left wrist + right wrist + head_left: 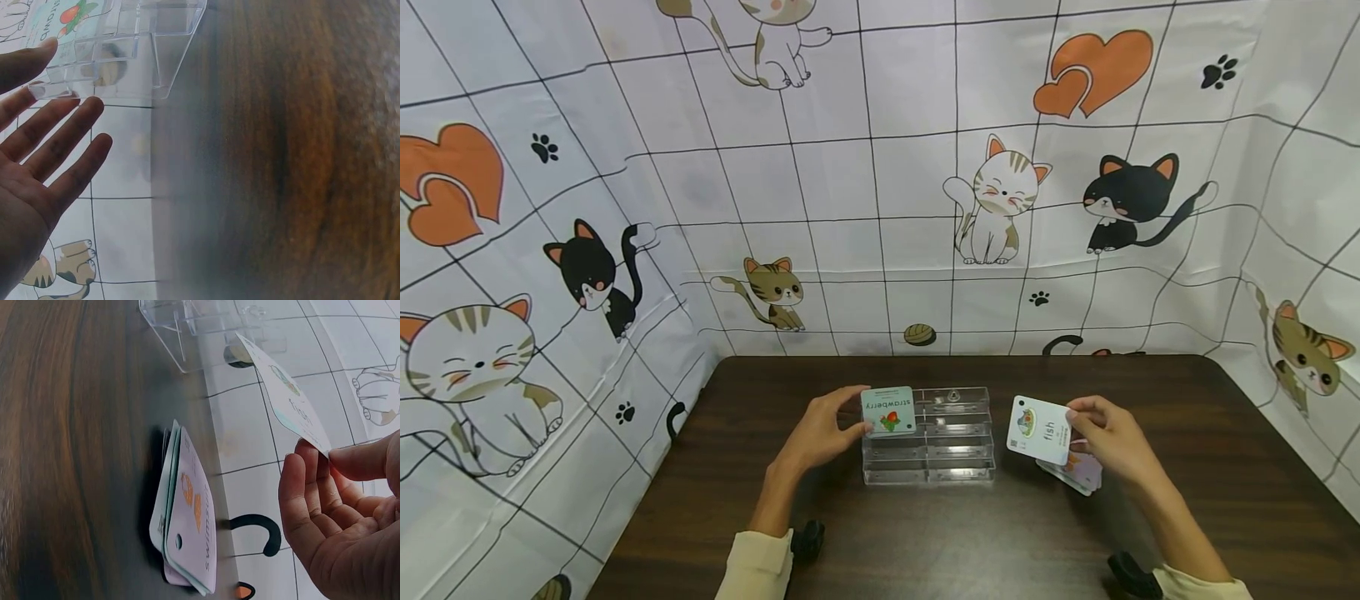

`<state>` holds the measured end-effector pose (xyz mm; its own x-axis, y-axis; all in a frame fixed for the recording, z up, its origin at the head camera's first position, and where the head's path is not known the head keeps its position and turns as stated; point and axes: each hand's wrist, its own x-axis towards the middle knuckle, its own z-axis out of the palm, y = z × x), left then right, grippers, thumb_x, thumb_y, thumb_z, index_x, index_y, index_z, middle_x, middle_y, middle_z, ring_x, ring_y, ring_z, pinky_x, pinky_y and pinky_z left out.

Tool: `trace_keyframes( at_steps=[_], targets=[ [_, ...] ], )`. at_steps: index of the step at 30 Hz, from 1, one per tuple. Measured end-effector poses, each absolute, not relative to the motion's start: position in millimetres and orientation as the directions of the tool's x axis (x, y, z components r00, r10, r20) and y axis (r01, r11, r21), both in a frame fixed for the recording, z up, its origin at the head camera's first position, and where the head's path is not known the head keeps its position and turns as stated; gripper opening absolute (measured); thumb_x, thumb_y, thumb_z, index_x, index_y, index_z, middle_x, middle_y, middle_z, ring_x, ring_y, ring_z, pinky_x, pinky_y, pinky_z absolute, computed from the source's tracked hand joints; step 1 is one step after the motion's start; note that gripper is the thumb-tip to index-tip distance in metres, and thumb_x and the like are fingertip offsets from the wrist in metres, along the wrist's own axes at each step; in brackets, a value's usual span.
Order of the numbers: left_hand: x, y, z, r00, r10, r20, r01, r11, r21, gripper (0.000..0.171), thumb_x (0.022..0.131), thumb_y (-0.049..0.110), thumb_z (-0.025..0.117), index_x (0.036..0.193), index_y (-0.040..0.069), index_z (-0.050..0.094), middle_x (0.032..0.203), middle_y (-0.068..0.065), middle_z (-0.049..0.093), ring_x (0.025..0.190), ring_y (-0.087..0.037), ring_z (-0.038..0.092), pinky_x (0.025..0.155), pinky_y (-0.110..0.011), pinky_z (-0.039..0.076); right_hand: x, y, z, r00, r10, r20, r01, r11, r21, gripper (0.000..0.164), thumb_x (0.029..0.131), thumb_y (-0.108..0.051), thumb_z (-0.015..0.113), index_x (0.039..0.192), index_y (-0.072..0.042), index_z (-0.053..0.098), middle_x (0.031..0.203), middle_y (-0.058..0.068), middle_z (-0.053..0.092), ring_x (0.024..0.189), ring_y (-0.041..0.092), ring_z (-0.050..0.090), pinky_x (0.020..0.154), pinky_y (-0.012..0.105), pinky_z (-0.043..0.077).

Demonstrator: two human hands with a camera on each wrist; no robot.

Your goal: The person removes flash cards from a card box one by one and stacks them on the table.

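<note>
My right hand [1108, 437] pinches a white fish card [1039, 430] by one edge between thumb and fingers. The card tilts above a stack of cards [190, 512], whose top one is light purple with orange pictures. My left hand [823, 429] is at the left side of a clear plastic tiered holder [958, 451]. Its thumb touches the left edge of a green strawberry card [889, 411], which stands in the holder's upper left part. In the left wrist view, the other fingers [65, 137] are spread and nearly straight beside the holder.
The dark wooden table [962, 542] carries the holder in its middle, with the card stack to the right. A white cloth [842, 183] with cats, hearts and grid lines hangs behind the table and at both sides.
</note>
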<state>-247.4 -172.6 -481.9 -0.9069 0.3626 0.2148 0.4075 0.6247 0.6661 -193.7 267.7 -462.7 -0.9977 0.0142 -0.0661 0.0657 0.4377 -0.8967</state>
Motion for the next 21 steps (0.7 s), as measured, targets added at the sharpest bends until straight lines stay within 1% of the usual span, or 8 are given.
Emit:
trace_keyframes(
  at_steps=[5,8,15,21],
  targets=[
    [-248,-173,-482,-0.899,0.374,0.228,0.424,0.616,0.664,0.061,0.096,0.016,0.082,0.152,0.008,0.059,0.148,-0.014,0.066,0.129,-0.035,0.068,0.108,-0.060,0.056,-192,275,-466,-0.998,0.032,-0.056,0.064,0.446,-0.893,0.038,0.114,-0.014,0.050,0.138,0.015,0.050,0.123,0.032,0.069,0.087,0.008,0.069,0.075,0.029,0.065],
    [-248,-173,-482,-0.898,0.374,0.231,0.427,0.616,0.662,0.061,0.097,0.017,0.082,0.152,0.008,0.059,0.149,-0.014,0.066,0.130,-0.036,0.068,0.107,-0.061,0.056,-191,279,-467,-0.998,0.040,-0.057,0.069,0.452,-0.889,0.038,0.115,-0.015,0.050,0.138,0.015,0.049,0.123,0.032,0.069,0.086,0.006,0.069,0.074,0.027,0.065],
    [-248,-173,-482,-0.902,0.365,0.231,0.421,0.622,0.660,0.061,0.097,0.017,0.082,0.152,0.009,0.059,0.151,-0.014,0.064,0.137,-0.037,0.064,0.111,-0.063,0.053,-189,289,-470,-0.996,0.051,-0.068,0.084,0.472,-0.878,0.039,0.115,-0.015,0.049,0.139,0.016,0.048,0.123,0.033,0.069,0.086,0.005,0.067,0.074,0.024,0.063],
    [-248,-173,-483,-0.901,0.371,0.225,0.420,0.614,0.668,0.060,0.097,0.017,0.082,0.152,0.012,0.059,0.151,-0.014,0.065,0.136,-0.037,0.064,0.111,-0.062,0.053,-188,297,-475,-0.996,0.052,-0.069,0.086,0.481,-0.873,0.039,0.115,-0.014,0.047,0.139,0.016,0.048,0.123,0.033,0.068,0.087,0.004,0.067,0.075,0.023,0.064]
  ],
)
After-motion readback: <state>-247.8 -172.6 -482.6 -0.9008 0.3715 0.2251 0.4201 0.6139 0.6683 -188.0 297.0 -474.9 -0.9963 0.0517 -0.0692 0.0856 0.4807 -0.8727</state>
